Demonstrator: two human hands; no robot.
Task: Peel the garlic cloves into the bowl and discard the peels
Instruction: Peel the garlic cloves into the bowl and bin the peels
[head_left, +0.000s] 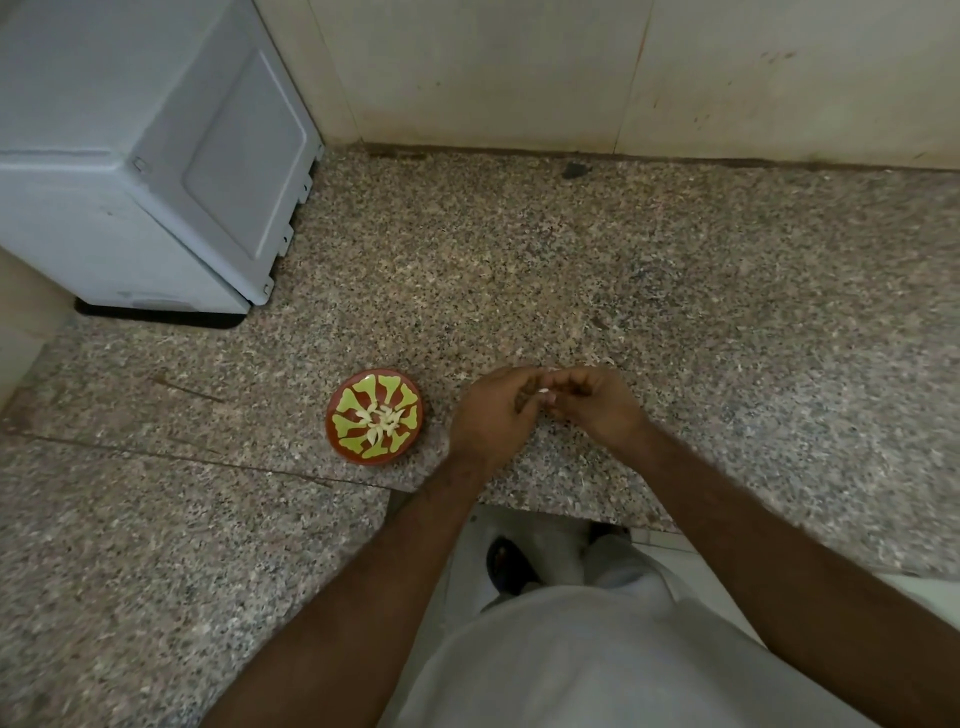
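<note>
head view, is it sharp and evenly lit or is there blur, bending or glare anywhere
Head view: dim, soft light, no hard shadows or glare; the wide lens bends the wall line and the white appliance; the bowl with its cloves reads fairly clear; the left hand and right hand are slightly soft, so the pale clove pinched between them is hard to make out.

Dim, soft, wide-angle edge warping
</note>
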